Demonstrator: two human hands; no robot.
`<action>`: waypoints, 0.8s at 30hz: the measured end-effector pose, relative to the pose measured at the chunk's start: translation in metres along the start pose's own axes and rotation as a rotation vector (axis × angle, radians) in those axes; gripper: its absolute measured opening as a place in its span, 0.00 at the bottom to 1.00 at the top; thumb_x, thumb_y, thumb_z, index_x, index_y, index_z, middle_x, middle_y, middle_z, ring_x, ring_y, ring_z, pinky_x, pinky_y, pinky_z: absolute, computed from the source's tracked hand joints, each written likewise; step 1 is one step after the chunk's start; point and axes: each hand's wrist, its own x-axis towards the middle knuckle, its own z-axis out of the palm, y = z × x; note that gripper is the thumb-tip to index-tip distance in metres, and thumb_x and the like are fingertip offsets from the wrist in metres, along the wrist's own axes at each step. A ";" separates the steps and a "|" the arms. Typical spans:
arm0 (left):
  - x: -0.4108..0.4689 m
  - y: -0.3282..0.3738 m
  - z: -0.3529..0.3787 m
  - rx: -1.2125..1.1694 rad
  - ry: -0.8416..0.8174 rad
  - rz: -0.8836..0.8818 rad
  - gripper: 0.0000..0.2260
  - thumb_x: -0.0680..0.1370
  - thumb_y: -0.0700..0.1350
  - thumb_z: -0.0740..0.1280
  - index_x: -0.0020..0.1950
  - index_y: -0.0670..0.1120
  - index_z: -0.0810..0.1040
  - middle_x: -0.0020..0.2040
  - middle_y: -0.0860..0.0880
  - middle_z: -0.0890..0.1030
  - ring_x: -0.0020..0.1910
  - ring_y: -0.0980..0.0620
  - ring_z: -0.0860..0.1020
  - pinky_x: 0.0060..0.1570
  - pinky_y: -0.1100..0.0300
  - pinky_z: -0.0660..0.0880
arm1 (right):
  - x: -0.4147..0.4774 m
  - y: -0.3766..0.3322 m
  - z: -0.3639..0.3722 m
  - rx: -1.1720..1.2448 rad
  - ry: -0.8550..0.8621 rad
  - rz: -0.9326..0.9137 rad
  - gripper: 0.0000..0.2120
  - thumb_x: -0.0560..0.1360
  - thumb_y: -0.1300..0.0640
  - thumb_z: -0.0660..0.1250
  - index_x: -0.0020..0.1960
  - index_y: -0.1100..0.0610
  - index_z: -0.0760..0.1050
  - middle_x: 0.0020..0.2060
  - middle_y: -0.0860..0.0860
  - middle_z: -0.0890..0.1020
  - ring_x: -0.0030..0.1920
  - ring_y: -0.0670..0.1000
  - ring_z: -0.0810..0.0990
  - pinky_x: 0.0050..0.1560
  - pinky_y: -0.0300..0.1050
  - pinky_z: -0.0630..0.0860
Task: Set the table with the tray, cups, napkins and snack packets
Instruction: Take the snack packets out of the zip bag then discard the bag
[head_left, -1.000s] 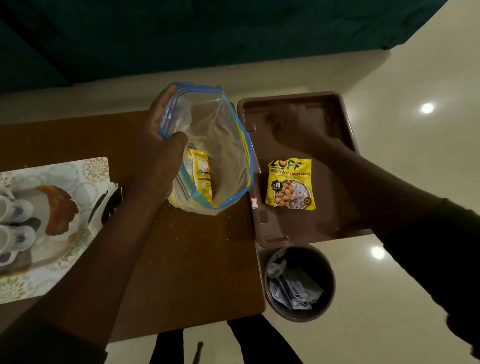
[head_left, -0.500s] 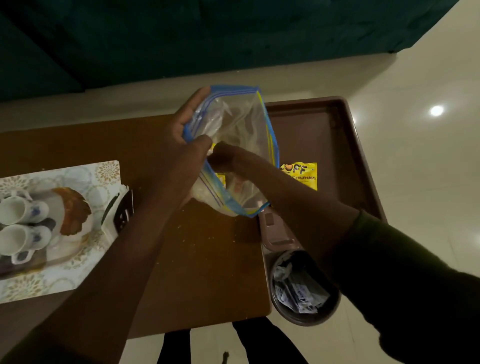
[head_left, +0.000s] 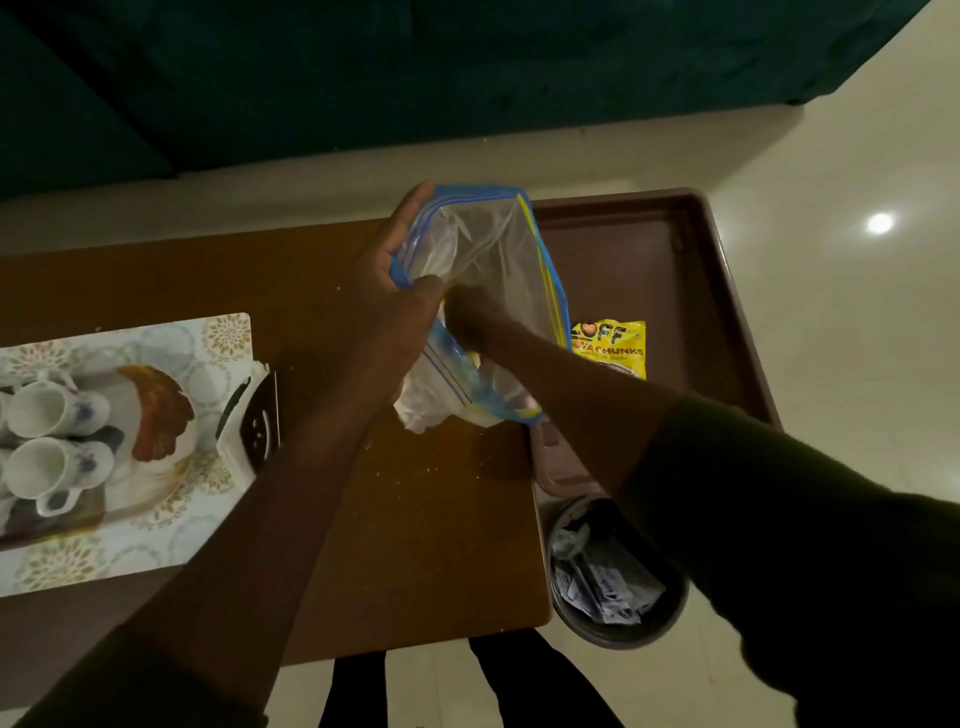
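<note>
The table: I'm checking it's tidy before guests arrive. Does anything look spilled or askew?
Pale crumbs are scattered on the bare wood of the table below the plastic bag. The brown tray juts past the table's right edge, over the floor.

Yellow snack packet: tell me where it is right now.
In the head view, the yellow snack packet lies flat in the brown tray at the table's right end, just right of the zip bag and partly hidden behind it.
</note>
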 end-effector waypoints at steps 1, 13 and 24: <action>0.001 -0.003 0.001 0.036 -0.008 -0.005 0.34 0.73 0.26 0.59 0.74 0.53 0.66 0.75 0.52 0.68 0.68 0.37 0.72 0.54 0.53 0.80 | -0.004 -0.001 -0.010 0.012 -0.022 -0.002 0.16 0.79 0.62 0.59 0.64 0.68 0.71 0.62 0.63 0.76 0.64 0.60 0.75 0.61 0.47 0.71; 0.016 -0.011 -0.003 0.219 0.063 0.012 0.29 0.74 0.29 0.60 0.73 0.47 0.69 0.70 0.48 0.73 0.67 0.56 0.73 0.53 0.77 0.70 | -0.053 0.017 -0.126 -0.118 -0.148 -0.111 0.21 0.77 0.53 0.66 0.68 0.58 0.72 0.66 0.57 0.76 0.64 0.58 0.74 0.51 0.42 0.68; 0.004 -0.032 -0.021 0.245 0.263 -0.214 0.26 0.76 0.34 0.60 0.71 0.53 0.72 0.70 0.53 0.73 0.56 0.65 0.72 0.37 0.84 0.67 | -0.050 0.088 -0.127 1.318 -0.077 -0.057 0.18 0.78 0.61 0.61 0.66 0.62 0.72 0.61 0.59 0.81 0.56 0.57 0.82 0.48 0.50 0.81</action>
